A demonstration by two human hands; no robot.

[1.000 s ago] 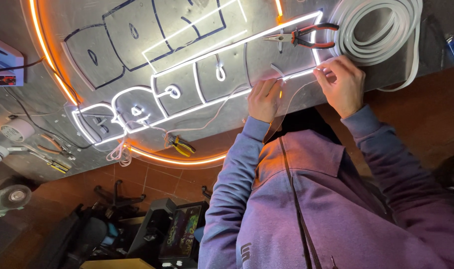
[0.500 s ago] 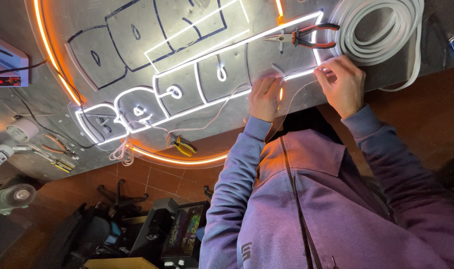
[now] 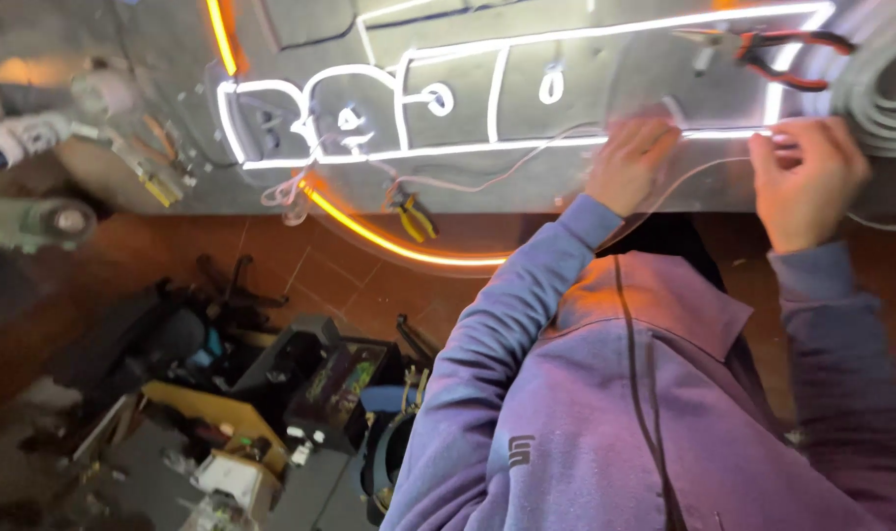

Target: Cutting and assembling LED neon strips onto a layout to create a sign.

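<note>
Nearest: purple hoodie (image 3: 605, 423) filling the lower right, both sleeves stretched away toward the desk (image 3: 153, 59). Lower left, clutter on the red tile floor (image 3: 300, 285): dark boxes, a yellow-edged crate (image 3: 197, 418), tangled gear, more of it in view than half a second ago since the view has swung down and right.

Farther out, left hand (image 3: 637, 162) pressed onto the grey backing panel (image 3: 664, 69), fingers curled together over the lit white strip (image 3: 527, 146), knuckles up; blurred, so whether pinching or only pressing down: cannot tell. Right hand (image 3: 807, 177) just beside it, a little apart, fingers (image 3: 775, 157) closed together on the same white strip where its glowing line ends near the panel's right edge. Both hands in the same spots on the strip as before, same grip.

Thin white wire (image 3: 487, 182) trailing from the left hand along the desk edge to the yellow-handled pliers (image 3: 412, 218). Orange glowing strip (image 3: 399, 241) curving along the panel's lower rim.

Beyond the hands: red-handled pliers (image 3: 792, 51) lying on the panel, well clear of the fingers. Coil of white strip (image 3: 886, 93) at the far right, touching the right hand's back edge. Glowing white letter outlines (image 3: 340, 108) to the left, shifted toward the frame's middle compared with the earlier frame.
</note>
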